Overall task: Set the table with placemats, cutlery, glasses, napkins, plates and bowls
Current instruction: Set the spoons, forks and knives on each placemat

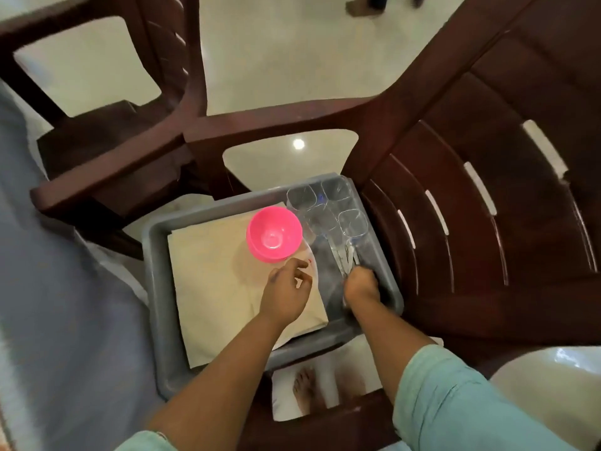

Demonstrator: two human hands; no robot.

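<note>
Right hand [360, 284], lower centre-right of frame, is curled down round the cutlery [346, 257] in the right side of the bin [156, 275]; fingers wrapped on the handles, exact pieces too blurred to tell. Left hand [286, 289], just left of it, hangs over the placemats [221, 281] with fingers loosely spread and bent, holding nothing; fingertips near a thin clear plastic edge with a small red mark, cannot tell if touching. Both forearms come in from the bottom, pale green sleeves [455, 395] at the elbows.

Bin is grey, sits on the seat of a dark brown chair [471, 222] at centre frame. Inside: cream placemats stacked flat across the left and middle, pink bowls [274, 232] nested upright on the stack's upper right part, clear glasses [328, 206] bunched upright in the upper right corner, cutlery lying below the glasses.

Second brown chair [107, 131] in the upper left. Blue-grey cloth [58, 288] fills the left edge. Glossy pale floor [286, 60] behind. A bare foot [302, 390] shows under the bin.
</note>
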